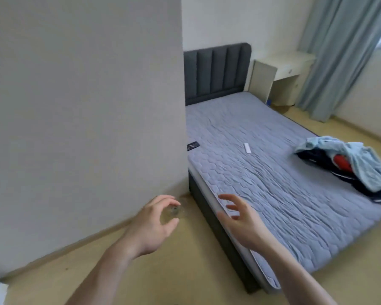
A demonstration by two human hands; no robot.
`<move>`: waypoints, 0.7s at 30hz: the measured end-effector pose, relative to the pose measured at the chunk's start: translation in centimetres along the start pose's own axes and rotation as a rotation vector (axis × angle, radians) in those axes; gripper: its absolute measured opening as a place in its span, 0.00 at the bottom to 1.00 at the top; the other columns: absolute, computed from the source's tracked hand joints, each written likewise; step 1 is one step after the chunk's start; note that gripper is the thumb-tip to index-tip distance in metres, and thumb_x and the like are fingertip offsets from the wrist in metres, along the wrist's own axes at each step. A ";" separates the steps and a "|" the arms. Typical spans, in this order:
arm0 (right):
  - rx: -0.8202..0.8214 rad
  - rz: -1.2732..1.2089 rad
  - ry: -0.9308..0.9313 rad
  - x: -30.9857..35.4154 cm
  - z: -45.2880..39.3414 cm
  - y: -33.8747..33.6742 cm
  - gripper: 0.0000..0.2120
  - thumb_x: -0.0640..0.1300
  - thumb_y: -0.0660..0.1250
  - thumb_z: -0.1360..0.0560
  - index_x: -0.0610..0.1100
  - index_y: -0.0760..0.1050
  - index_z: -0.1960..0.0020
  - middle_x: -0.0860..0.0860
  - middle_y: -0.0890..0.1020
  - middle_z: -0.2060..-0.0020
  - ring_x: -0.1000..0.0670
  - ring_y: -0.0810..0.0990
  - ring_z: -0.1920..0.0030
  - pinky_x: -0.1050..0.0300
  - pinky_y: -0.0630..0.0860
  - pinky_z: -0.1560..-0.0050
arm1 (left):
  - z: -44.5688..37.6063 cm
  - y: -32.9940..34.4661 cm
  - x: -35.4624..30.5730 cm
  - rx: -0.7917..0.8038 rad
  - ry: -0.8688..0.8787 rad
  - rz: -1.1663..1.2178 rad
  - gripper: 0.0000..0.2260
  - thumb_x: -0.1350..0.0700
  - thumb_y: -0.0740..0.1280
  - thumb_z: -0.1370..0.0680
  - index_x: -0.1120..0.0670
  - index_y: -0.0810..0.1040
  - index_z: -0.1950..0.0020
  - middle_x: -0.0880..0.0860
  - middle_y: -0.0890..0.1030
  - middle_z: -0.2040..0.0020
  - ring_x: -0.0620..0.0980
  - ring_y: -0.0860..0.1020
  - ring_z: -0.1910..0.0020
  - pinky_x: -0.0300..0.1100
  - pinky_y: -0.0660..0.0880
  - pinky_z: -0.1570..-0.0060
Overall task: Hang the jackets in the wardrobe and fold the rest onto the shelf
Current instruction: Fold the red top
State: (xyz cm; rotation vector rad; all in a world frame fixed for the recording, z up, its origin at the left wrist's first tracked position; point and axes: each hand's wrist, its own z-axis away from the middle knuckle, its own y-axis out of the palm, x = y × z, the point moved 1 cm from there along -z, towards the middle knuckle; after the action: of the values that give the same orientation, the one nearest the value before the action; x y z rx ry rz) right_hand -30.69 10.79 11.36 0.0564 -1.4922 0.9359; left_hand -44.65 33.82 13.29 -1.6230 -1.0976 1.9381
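Our left hand (151, 225) and right hand (240, 219) hover loosely spread, empty; the clothes pile (348, 166) sprawls lengthwise along the bed's (273, 172) far edge.

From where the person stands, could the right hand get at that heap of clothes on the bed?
Probably not without stepping closer. The right hand hovers open over the bed's near edge, while the heap of clothes lies at the far side. Nothing stands between them, only bare mattress.
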 end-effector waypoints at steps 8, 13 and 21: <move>-0.272 0.002 0.172 -7.2 -0.2 -11.6 0.18 0.55 0.69 0.20 0.65 0.71 0.32 0.63 0.74 0.33 0.59 0.73 0.34 0.52 0.76 0.33 | -13.1 7.6 -8.0 0.214 0.227 0.059 0.13 0.51 0.72 0.22 0.41 0.79 0.38 0.33 0.73 0.33 0.30 0.72 0.36 0.25 0.71 0.46; -0.377 -0.009 0.256 -9.7 -1.8 -17.5 0.18 0.53 0.70 0.20 0.63 0.72 0.32 0.62 0.75 0.33 0.59 0.74 0.33 0.51 0.77 0.33 | -20.4 11.2 -11.6 0.307 0.319 0.098 0.13 0.50 0.72 0.22 0.41 0.78 0.38 0.33 0.74 0.34 0.28 0.70 0.34 0.31 0.70 0.38; -0.554 -0.050 0.350 -14.2 -2.1 -25.0 0.18 0.52 0.72 0.21 0.65 0.74 0.35 0.66 0.76 0.36 0.65 0.74 0.36 0.57 0.78 0.37 | -29.9 18.4 -18.5 0.481 0.465 0.041 0.15 0.51 0.72 0.21 0.45 0.78 0.35 0.38 0.74 0.33 0.36 0.72 0.33 0.29 0.64 0.35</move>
State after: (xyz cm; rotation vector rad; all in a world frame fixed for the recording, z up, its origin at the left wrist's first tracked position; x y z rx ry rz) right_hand -12.44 -11.57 11.59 -0.4496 -1.3641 0.4370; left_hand -8.11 18.64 10.55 -1.6900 -0.3828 1.5638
